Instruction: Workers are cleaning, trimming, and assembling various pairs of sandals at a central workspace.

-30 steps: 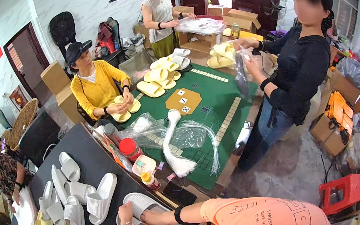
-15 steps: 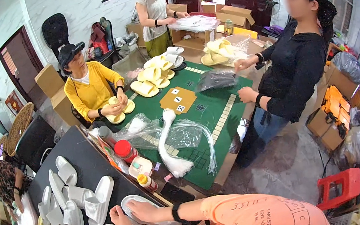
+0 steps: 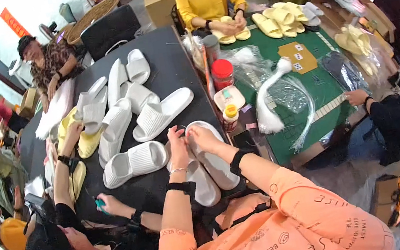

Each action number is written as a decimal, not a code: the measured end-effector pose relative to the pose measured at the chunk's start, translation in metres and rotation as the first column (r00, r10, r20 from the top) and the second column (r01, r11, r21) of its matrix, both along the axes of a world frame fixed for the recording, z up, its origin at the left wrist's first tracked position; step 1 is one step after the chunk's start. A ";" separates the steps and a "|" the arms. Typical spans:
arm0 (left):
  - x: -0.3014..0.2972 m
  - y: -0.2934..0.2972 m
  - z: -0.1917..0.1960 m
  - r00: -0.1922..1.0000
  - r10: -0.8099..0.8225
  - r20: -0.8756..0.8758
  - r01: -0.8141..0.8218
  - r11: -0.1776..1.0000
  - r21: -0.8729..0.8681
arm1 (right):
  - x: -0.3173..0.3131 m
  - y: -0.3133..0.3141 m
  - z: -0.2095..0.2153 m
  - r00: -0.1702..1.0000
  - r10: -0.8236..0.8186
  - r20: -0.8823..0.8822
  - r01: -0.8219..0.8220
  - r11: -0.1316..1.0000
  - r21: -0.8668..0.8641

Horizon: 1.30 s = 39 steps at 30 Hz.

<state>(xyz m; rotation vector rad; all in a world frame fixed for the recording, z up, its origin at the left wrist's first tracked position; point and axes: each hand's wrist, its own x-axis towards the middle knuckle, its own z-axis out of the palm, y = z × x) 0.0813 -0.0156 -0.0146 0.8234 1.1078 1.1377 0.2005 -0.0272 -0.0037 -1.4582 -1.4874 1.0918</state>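
A pair of light grey slippers (image 3: 216, 163) lies soles-down at the near right edge of the dark table, toes pointing away from me. My left hand (image 3: 178, 148) is raised over the left slipper's front, its fingers bent and drawn together. Close beside it, my right hand (image 3: 202, 137) is over the right slipper's front, fingers curled toward the left hand. What either hand pinches is too small to make out. Just to the left lies a ribbed grey slipper (image 3: 135, 163), and another ribbed slipper (image 3: 164, 114) sits beyond my hands.
Several more grey slippers cover the dark table (image 3: 166, 51). At left, a co-worker's hand holds a small green-handled tool (image 3: 100, 204). Right of the table stand a red-lidded jar (image 3: 223, 73), a yellow-capped bottle (image 3: 230, 116) and a bundle of white ties (image 3: 268, 108) on a green table.
My view has swung left, bringing a co-worker in a black cap into sight at lower left. My hands remain at the same pair of slippers, now closer together.
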 end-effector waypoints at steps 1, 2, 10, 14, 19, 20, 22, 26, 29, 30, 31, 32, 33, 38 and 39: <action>0.002 0.000 0.001 0.993 0.036 0.114 -0.028 0.997 -0.072 | 0.000 -0.002 0.004 1.000 0.030 -0.008 -0.030 0.999 -0.030; 0.002 -0.002 0.005 0.995 0.024 0.096 -0.018 0.998 -0.059 | -0.004 -0.003 0.009 0.998 0.014 0.058 -0.015 1.000 0.013; -0.007 -0.005 0.010 0.997 -0.072 0.026 0.073 0.996 -0.043 | -0.028 -0.015 0.006 0.617 -0.016 -0.787 -0.258 0.941 -0.221; 0.001 -0.010 0.005 0.995 -0.102 0.016 0.102 0.995 0.000 | -0.024 -0.020 0.004 0.892 -0.039 -0.450 0.023 0.999 -0.041; -0.010 0.009 -0.046 0.908 -0.006 -0.419 0.137 0.949 0.282 | -0.018 -0.007 -0.016 0.968 -0.175 -0.180 0.191 0.978 0.081; 0.027 -0.021 0.002 0.510 0.190 -0.839 0.425 0.792 0.438 | -0.002 0.000 -0.037 0.948 -0.257 -0.190 0.286 0.947 0.147; 0.004 -0.012 -0.010 0.235 0.236 -0.943 0.554 0.765 0.329 | -0.015 0.006 -0.036 0.945 -0.240 -0.222 0.273 0.953 0.131; 0.016 -0.014 0.012 0.413 -0.022 -0.911 0.411 0.897 0.165 | -0.015 0.014 -0.041 0.926 -0.264 -0.268 0.292 0.954 0.069; 0.017 -0.020 0.034 0.832 -0.128 -0.539 0.160 0.987 0.014 | -0.027 0.020 -0.045 0.938 -0.203 -0.280 0.213 0.977 0.006; 0.012 -0.020 0.032 0.837 -0.077 -0.542 0.136 0.988 0.069 | -0.030 0.020 -0.048 0.936 -0.227 -0.269 0.242 0.970 0.024; 0.015 -0.023 0.038 0.842 -0.031 -0.539 0.114 0.986 0.122 | -0.030 0.019 -0.052 0.934 -0.255 -0.252 0.273 0.961 0.042; 0.016 -0.020 0.032 0.867 -0.002 -0.499 0.067 0.991 0.113 | -0.021 0.018 -0.050 0.948 -0.178 -0.263 0.168 0.984 -0.062; 0.015 -0.014 0.020 0.871 0.017 -0.491 0.048 0.992 0.119 | -0.025 0.026 -0.063 0.954 -0.202 -0.224 0.212 0.977 0.022; 0.007 0.000 -0.016 0.915 0.019 -0.404 0.044 0.988 0.145 | -0.005 0.014 -0.047 0.954 -0.142 -0.264 0.140 0.990 -0.027; -0.017 0.002 -0.035 0.923 0.108 -0.370 -0.012 0.967 0.253 | -0.018 0.011 -0.041 0.944 -0.098 -0.314 0.089 0.995 -0.045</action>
